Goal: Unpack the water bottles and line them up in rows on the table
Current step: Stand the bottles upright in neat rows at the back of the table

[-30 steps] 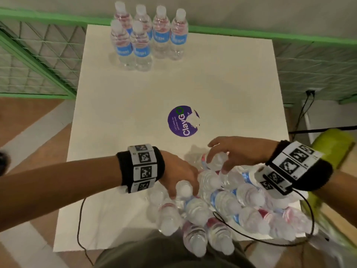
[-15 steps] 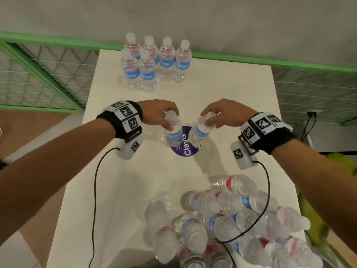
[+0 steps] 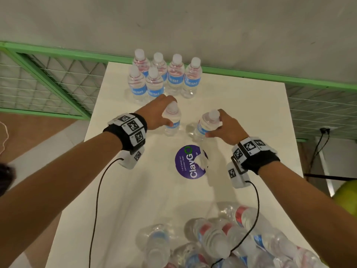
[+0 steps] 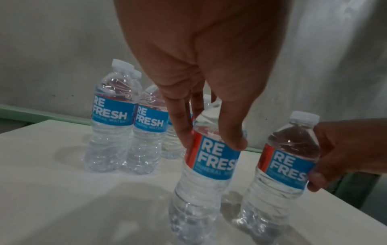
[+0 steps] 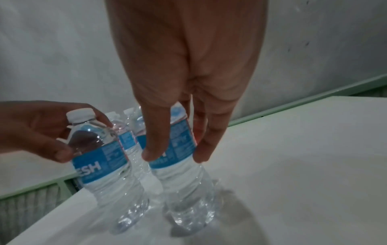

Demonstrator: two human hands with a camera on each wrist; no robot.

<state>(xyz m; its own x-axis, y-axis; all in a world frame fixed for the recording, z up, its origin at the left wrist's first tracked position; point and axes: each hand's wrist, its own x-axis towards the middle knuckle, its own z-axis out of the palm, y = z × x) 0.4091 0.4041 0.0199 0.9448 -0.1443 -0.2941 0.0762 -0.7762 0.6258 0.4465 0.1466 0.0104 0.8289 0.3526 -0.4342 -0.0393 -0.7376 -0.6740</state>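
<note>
My left hand (image 3: 164, 113) grips an upright clear water bottle (image 3: 173, 126) with a blue label from above, fingers round its shoulder (image 4: 211, 143). My right hand (image 3: 215, 125) holds a second upright bottle (image 3: 202, 128) the same way (image 5: 175, 156), just to the right. Both bottles are low over the white table (image 3: 135, 180), in front of several standing bottles (image 3: 173, 80) at the far edge. Whether their bases touch the table I cannot tell. A heap of lying bottles (image 3: 212, 238) fills the near right corner.
A round purple sticker (image 3: 185, 163) lies mid-table behind my hands. A green rail with wire mesh (image 3: 48, 84) runs along the far and left sides below a grey wall. Black cables (image 3: 96, 200) hang from both wrist units.
Both hands took a bottle each from the near heap, lifted them and carried them forward past the purple sticker towards the standing group. The bottles now stand upright and lower.
</note>
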